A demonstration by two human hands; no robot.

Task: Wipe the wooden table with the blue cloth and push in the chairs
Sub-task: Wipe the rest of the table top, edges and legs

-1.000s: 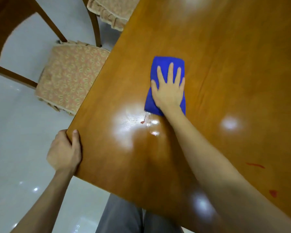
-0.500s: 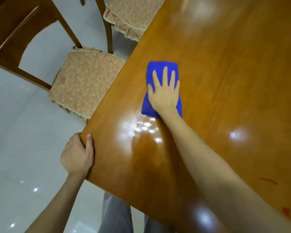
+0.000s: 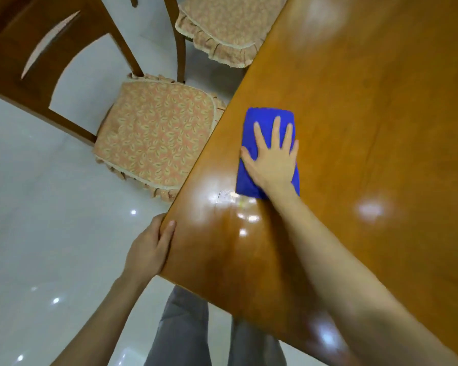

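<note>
While the right hand (image 3: 273,165) presses flat, fingers spread, on the cloth (image 3: 269,122) near the table (image 3: 368,101) edge, left hand (image 3: 148,249) clamps the corner; w/ a hard sideways swipe, cloth could slip off onto the chair (image 3: 154,138).

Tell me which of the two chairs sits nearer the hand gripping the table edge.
The chair whose whole patterned cushion and arched wooden back show, just beyond the left hand at the table corner. The other chair is farther along the edge, cut off at the top.

Blue cloth (image 3: 269,120), orange-brown table (image 3: 368,101), leaf-patterned pink cushions (image 3: 154,133).
</note>
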